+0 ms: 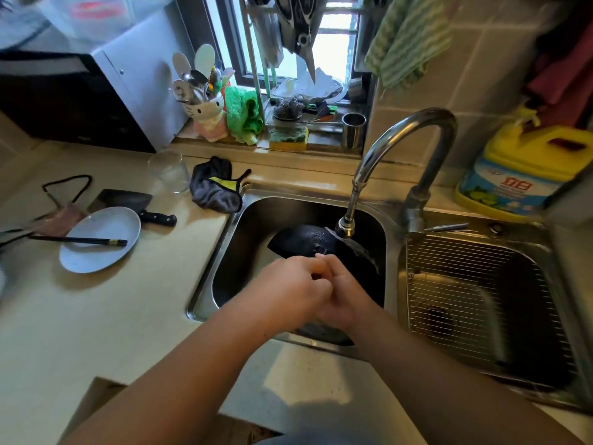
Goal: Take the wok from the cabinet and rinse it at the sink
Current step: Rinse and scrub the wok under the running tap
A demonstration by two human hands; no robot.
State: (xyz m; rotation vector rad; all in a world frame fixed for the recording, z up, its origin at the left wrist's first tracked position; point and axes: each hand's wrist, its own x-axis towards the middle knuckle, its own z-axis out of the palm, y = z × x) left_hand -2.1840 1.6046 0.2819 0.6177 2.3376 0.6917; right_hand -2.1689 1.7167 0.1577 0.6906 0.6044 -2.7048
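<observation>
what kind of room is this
Most likely a small home kitchen: a double steel sink with a faucet running, a utensil holder by the window, and a cleaver on the counter.

Left tabletop (96,316): white plate (100,239) with black chopsticks (80,240) laid across it; cleaver (128,203) just behind the plate, its handle pointing right; upturned glass (168,171); crumpled grey cloth (215,187) near it. Window ledge: rabbit-shaped utensil holder (208,118) filled with spoons, green cloth (242,114), steel scourer (287,108) above a yellow sponge (288,139), metal cup (353,130). Far right: yellow detergent jug (526,168). Above: striped green towel (407,40).
</observation>
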